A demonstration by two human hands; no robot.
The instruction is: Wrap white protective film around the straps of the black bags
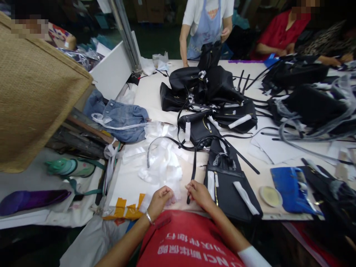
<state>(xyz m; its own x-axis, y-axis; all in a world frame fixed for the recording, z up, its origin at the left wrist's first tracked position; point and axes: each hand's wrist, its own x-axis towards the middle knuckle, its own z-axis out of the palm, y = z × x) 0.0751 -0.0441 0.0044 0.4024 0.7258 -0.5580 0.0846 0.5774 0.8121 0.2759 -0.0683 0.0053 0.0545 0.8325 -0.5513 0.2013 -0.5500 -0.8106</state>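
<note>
Pinching the loose end of a thin black strap [193,174] between curled fingers, the right hand [198,193] is working at the near edge of the counter [280,152], just beside a black handbag [228,185] lying flat there. The strap is running up from the fingers, arching over to the bag and trailing on across the counter, so it is looking limp and light, something that will flop and twist unless taken close to its end, as it is being taken now. The left hand [161,200] is closing loosely on a scrap of white wrapping [162,167], part of a crumpled heap that is sitting between the two hands and the bags; it is looking thin, soft and almost weightless, likely to crease or tear if tugged hard. The bag itself is appearing soft-sided with a smooth, possibly slippery skin and white protective strips on its fittings, so the body or the strap base would be the safer hold.

Further out, a pile of black bags [208,89] is lying mid-counter, with a blue pouch [290,189] and a small round lid [270,195] to the right. Other people are working at the far edge. White lettering is showing on the wearer's red garment [183,244], upside down from here; only "NCI" is reading clearly, the characters above it staying too skewed to make out.
</note>
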